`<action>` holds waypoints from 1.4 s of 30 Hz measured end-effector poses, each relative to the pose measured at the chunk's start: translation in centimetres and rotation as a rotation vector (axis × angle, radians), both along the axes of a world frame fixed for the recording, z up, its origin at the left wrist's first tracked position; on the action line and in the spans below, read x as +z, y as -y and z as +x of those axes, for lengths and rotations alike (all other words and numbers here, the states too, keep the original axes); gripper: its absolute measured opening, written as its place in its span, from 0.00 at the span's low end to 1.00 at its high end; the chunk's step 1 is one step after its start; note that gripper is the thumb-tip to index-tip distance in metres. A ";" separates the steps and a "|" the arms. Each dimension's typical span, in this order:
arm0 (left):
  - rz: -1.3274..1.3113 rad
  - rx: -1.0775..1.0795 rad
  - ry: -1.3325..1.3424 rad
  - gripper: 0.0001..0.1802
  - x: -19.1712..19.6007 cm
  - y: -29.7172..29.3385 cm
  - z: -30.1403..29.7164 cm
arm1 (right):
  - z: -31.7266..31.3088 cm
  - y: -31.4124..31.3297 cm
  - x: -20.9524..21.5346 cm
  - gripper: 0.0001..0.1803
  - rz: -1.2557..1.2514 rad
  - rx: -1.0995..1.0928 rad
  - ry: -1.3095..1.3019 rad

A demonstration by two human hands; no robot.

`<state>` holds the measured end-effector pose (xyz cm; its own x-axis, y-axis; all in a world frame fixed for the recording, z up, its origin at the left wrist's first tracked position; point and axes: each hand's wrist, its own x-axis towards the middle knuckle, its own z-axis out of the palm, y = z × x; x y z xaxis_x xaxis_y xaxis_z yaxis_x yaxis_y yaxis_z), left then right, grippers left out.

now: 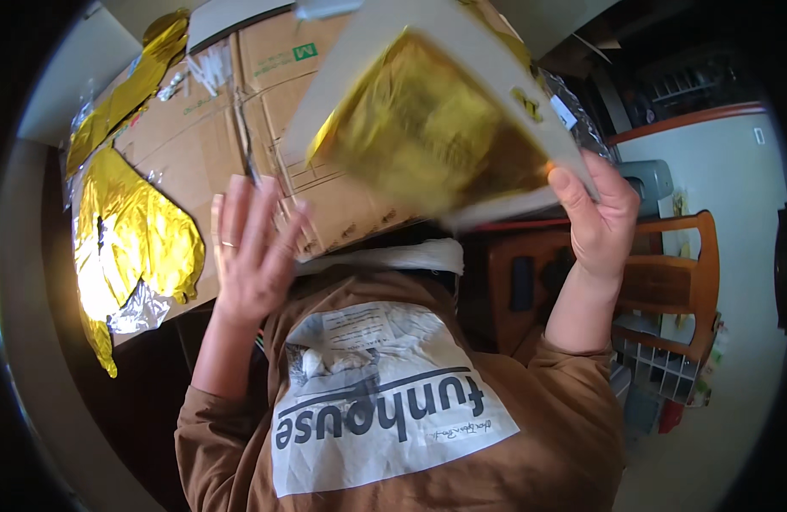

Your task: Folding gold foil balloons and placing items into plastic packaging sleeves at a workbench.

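Observation:
My right hand (602, 213) pinches the lower right corner of a flat pack (436, 128) between thumb and fingers. The pack has a pale border and a shiny gold foil middle, and it is tilted and blurred by motion. It hangs over the flattened cardboard (188, 141) and hides part of it. My left hand (255, 256) holds nothing; its fingers are spread over the cardboard's near edge and slightly blurred. To the left of that hand lies a flat gold foil balloon (142, 230), partly over the cardboard's left edge.
A second gold foil piece (129, 102) stretches along the far left of the cardboard. Thin white sticks (210, 72) lie near the back. Silver foil (142, 309) shows under the gold balloon. At right stands a wooden chair (705, 282), with a white rack (662, 369) below.

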<state>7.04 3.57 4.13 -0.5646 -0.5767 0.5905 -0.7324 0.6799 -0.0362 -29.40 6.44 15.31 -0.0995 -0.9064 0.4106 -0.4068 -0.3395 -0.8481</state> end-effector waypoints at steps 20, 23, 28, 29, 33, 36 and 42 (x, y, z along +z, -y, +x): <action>0.194 0.329 -0.270 0.18 -1.6 -4.2 6.0 | -27.5 -2.3 -37.5 0.13 0.186 -0.742 0.104; 0.205 0.346 -0.296 0.15 -1.4 -3.3 6.9 | -27.3 1.4 -43.4 0.14 0.270 -0.773 0.688; 0.185 0.555 -0.253 0.15 0.8 -4.4 10.9 | -28.1 2.1 -43.4 0.15 0.594 -0.804 0.049; 0.214 0.591 -0.226 0.17 1.4 -4.5 11.5 | -28.8 1.6 -42.8 0.15 0.638 -0.851 -0.039; 0.455 0.607 -0.223 0.23 2.3 -3.6 12.3 | -33.5 -2.0 -38.1 0.17 0.653 -1.237 -0.413; 0.399 0.374 -0.081 0.21 2.0 -3.3 13.7 | -33.4 -1.6 -31.6 0.17 0.075 -1.363 -0.435; 0.277 0.331 0.041 0.15 1.3 -2.7 15.1 | -3.2 6.1 -10.9 0.09 -0.362 -0.560 -0.385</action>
